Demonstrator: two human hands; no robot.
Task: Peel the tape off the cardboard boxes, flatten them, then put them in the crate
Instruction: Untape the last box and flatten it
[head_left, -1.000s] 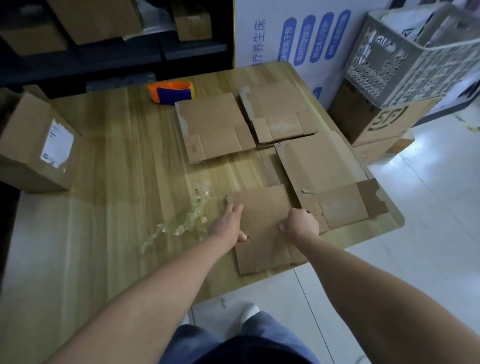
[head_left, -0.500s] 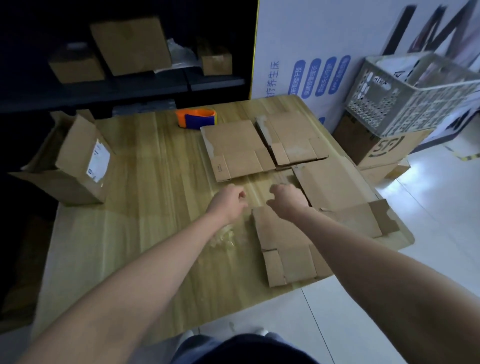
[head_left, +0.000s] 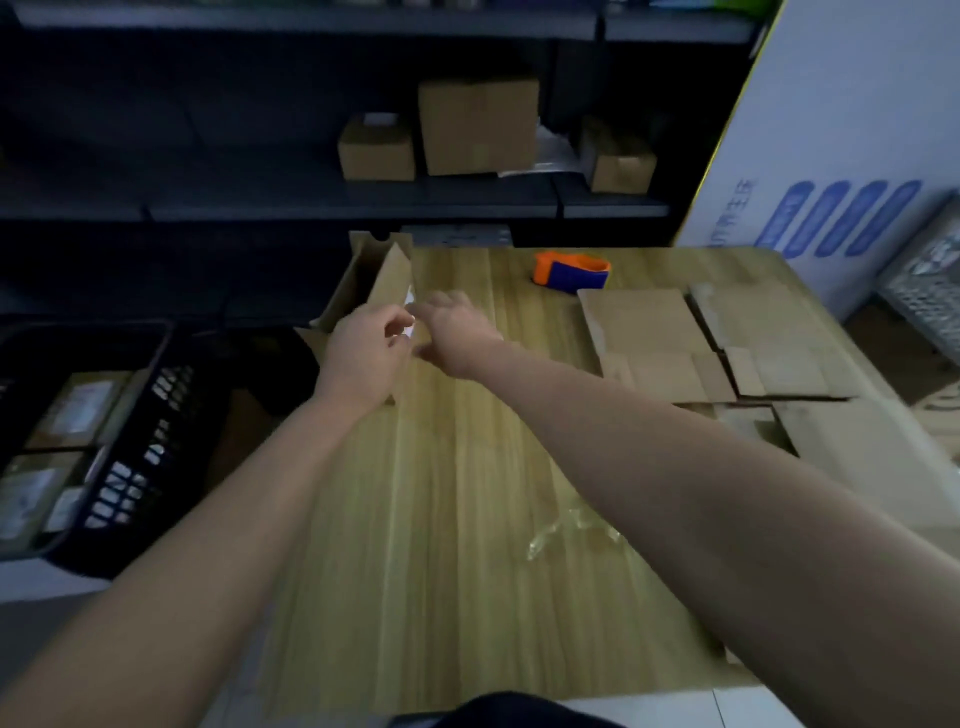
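Two hands reach toward the far left corner of the wooden table. Furthest left, on the floor beside the table, stands a dark crate with labelled packages inside it. Next, at the table's left edge, sits an open cardboard box, flaps raised, a white label partly visible on the side facing the hands. The left hand is at the near side of this box with fingers curled loosely; motion blur prevents confirming whether it has hold of the cardboard. The right hand is just beside it, fingers spread and extended toward the same box face; contact cannot be confirmed, and nothing is held in it. Behind the table, dark shelving carries three closed boxes. To the right of the hands, an orange and blue tape dispenser rests near the table's far edge. Nearer the person, a crumpled strip of clear tape lies on the tabletop beneath the right forearm. Flattened boxes cover the right portion of the table, overlapping one another. At the far right edge, a light grey crate is partly in view.
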